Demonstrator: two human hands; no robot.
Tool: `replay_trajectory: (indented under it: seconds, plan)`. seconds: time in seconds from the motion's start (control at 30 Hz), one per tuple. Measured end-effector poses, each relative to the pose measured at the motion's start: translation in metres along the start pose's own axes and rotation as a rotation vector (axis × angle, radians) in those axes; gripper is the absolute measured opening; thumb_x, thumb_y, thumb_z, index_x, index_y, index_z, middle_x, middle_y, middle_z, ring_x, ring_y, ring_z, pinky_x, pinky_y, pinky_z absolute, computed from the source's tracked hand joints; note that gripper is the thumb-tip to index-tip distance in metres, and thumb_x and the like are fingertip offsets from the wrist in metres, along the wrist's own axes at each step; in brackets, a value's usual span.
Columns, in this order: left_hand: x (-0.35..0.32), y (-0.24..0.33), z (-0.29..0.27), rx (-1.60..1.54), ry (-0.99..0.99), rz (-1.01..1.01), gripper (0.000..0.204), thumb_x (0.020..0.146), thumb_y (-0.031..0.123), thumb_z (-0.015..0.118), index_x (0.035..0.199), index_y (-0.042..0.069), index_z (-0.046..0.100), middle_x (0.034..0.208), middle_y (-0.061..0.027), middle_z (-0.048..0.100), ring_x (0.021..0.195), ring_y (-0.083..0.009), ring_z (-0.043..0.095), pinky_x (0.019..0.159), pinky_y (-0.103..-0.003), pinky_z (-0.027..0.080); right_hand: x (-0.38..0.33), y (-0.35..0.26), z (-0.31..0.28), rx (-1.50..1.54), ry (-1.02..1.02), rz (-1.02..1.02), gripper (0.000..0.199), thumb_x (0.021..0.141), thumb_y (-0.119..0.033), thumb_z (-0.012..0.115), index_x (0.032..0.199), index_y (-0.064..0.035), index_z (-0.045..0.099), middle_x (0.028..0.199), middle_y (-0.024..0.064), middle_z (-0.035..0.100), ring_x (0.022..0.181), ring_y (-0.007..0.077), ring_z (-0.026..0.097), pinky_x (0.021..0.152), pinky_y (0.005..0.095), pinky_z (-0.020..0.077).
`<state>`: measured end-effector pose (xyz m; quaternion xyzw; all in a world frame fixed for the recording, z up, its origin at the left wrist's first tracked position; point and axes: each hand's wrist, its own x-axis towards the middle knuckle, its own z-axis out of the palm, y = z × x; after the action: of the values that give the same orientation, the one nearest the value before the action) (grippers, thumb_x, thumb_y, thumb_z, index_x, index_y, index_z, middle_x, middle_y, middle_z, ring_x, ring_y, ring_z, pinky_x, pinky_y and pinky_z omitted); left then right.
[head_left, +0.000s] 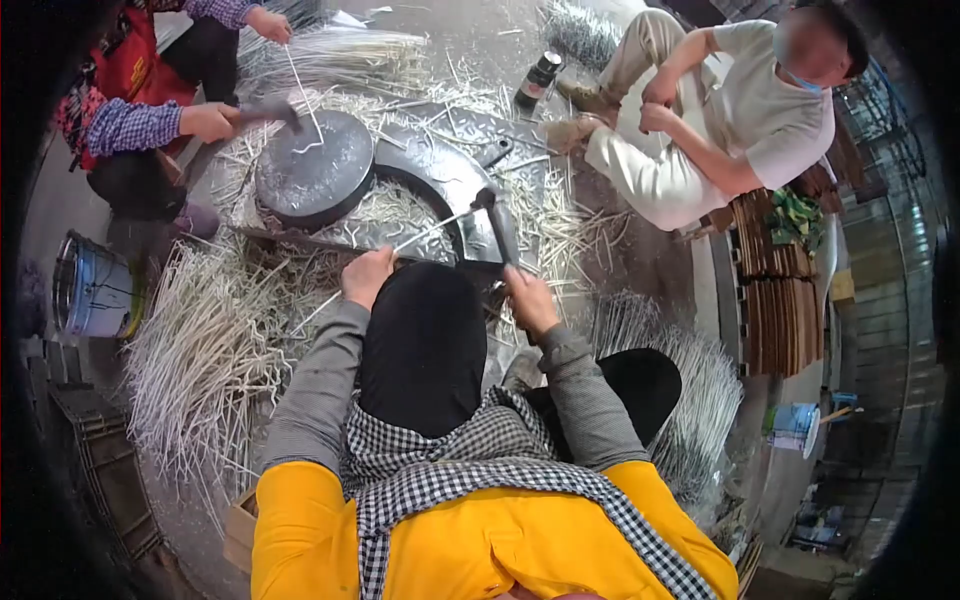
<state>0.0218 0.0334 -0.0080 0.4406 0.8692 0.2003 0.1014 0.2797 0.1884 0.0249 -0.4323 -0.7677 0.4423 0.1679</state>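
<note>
My left hand (368, 277) is closed round a thin whitish metal rod (432, 232), which slants up to the right across the curved metal plate (455, 165). My right hand (530, 300) grips the dark handle of a hammer (503, 235). The hammer's head is at the rod's far end, over the plate; whether they touch, I cannot tell. Left of the plate stands a thick round metal block (315, 168). Across it a co-worker's hand (208, 122) holds another hammer (268, 112), and that person's other hand (268, 25) holds a bent rod (302, 85) onto the block.
Loose rods are heaped at the left (205, 360), with more bundles at the right (685, 410) and far side (330, 55). A second person (690, 120) sits at the far right near a dark bottle (538, 80). Buckets (100, 285) and stacked brown sheets (780, 320) stand around.
</note>
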Motion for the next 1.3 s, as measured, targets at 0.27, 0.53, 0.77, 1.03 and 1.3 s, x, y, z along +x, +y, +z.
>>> replay_trajectory:
  seconds: [0.27, 0.53, 0.77, 1.03, 1.3]
  plan:
    - [0.002, 0.002, -0.002, -0.002, -0.012, 0.0, 0.029, 0.091, 0.037, 0.049, 0.086, 0.009, 0.054, 0.076, -0.0182, 0.062, 0.076, -0.0395, 0.061, 0.061, -0.052, 0.045, -0.011, -0.056, -0.01, 0.27, 0.159, -0.197, 0.046, 0.095, -0.045, 0.049, 0.077, -0.0032, 0.055, 0.058, 0.0048, 0.05, 0.049, 0.0126, 0.048, 0.045, 0.0294, 0.0376]
    - [0.009, -0.004, 0.013, 0.006, 0.044, 0.017, 0.026, 0.09, 0.035, 0.05, 0.086, 0.01, 0.054, 0.074, -0.0166, 0.062, 0.074, -0.0388, 0.062, 0.059, -0.051, 0.046, -0.009, -0.062, -0.014, 0.249, -0.032, 0.096, 0.04, 0.097, -0.04, 0.047, 0.078, -0.0058, 0.054, 0.058, -0.0003, 0.048, 0.041, 0.0083, 0.041, 0.038, 0.0264, 0.0323]
    - [0.009, 0.005, 0.014, -0.019, 0.046, 0.032, 0.025, 0.091, 0.035, 0.05, 0.086, 0.011, 0.055, 0.072, -0.016, 0.062, 0.072, -0.0386, 0.062, 0.058, -0.051, 0.046, -0.008, -0.039, 0.0, 0.081, 0.276, -0.253, 0.045, 0.096, -0.039, 0.05, 0.077, 0.0004, 0.055, 0.06, 0.0056, 0.051, 0.056, 0.0158, 0.051, 0.052, 0.0339, 0.0388]
    - [0.009, 0.007, 0.014, -0.01, 0.041, 0.037, 0.025, 0.091, 0.035, 0.051, 0.087, 0.011, 0.055, 0.072, -0.016, 0.062, 0.072, -0.0388, 0.062, 0.058, -0.051, 0.046, -0.016, -0.082, -0.02, 0.286, 0.049, 0.064, 0.044, 0.096, -0.04, 0.05, 0.076, -0.0013, 0.054, 0.058, 0.0056, 0.049, 0.056, 0.0161, 0.05, 0.053, 0.0334, 0.0383]
    - [0.023, 0.014, 0.014, 0.01, 0.025, 0.039, 0.024, 0.091, 0.034, 0.052, 0.087, 0.01, 0.055, 0.073, -0.0159, 0.062, 0.072, -0.0378, 0.062, 0.058, -0.05, 0.047, 0.003, -0.001, -0.001, -0.098, -0.147, 0.123, 0.041, 0.096, -0.041, 0.048, 0.076, -0.0056, 0.056, 0.055, -0.0026, 0.044, 0.045, 0.0063, 0.039, 0.041, 0.0254, 0.0312]
